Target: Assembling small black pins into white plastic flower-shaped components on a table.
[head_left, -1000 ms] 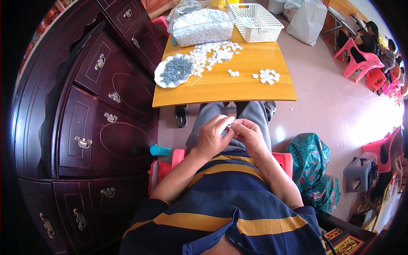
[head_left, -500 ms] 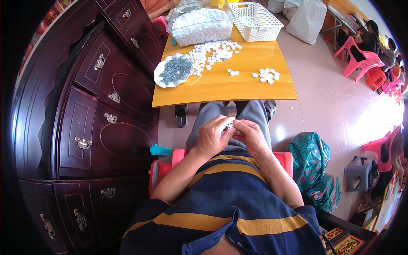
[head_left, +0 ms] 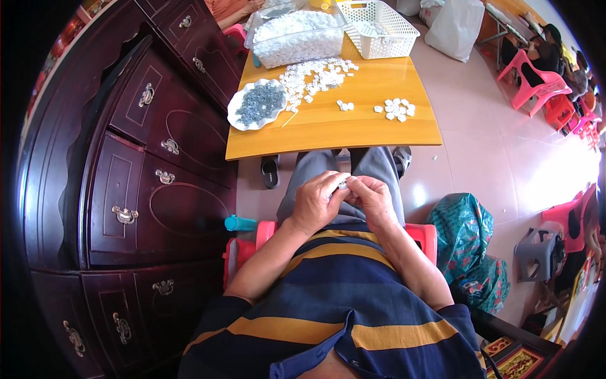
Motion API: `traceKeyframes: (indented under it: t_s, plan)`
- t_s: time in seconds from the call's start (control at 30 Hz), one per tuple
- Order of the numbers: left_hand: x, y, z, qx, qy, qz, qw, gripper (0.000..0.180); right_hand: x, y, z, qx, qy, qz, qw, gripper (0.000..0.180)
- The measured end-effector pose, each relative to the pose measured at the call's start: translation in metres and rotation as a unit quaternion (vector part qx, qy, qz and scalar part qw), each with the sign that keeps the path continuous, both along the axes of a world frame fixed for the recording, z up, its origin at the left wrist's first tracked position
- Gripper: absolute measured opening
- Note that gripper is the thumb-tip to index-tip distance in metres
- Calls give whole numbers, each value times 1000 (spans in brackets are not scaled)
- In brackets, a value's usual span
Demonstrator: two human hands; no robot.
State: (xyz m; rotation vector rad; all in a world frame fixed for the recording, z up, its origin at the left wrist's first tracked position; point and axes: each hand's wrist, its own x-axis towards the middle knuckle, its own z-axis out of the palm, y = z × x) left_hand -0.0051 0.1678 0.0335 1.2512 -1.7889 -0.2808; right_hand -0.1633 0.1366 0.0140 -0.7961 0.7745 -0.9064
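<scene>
Over my lap, my left hand (head_left: 317, 201) and my right hand (head_left: 372, 199) meet, both closed on one small white plastic piece (head_left: 343, 184). Only a bit of that piece shows between my fingertips; the rest is covered. On the wooden table (head_left: 353, 136) ahead lie loose white pieces (head_left: 315, 79) of similar look, spread at the back left. A small cluster (head_left: 344, 105) sits in the middle and a larger group (head_left: 396, 110) at the right. A scalloped white dish (head_left: 233, 112) holds many small grey parts (head_left: 260, 104).
A clear bin (head_left: 268, 60) heaped with white pieces and a white basket (head_left: 386, 47) stand at the table's back. Dark cabinets (head_left: 120, 183) line my left. Green bags (head_left: 464, 234) rest on the floor at my right. Another person's arm (head_left: 243, 11) shows beyond the table.
The white piece has turned slightly between my fingers, and less of its face shows. My hands stay in nearly the same place.
</scene>
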Motion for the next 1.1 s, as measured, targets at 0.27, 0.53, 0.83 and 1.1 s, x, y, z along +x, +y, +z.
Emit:
traceKeyframes:
  t_s: [0.27,0.53,0.83,1.1]
  plan:
    - [-9,-23,1,-2,27,-30,999,18,-7,-9,5,-14,41,-50,998,25]
    - [-7,-63,-15,29,4,-76,997,28,-15,-38,-7,-38,32,-57,997,19]
    - [31,-133,-22,47,-103,35,993,36,-49,-128,5,-206,399,-114,886,24]
    - [43,-184,-31,26,-184,99,978,33,-75,-177,6,-247,559,-106,784,27]
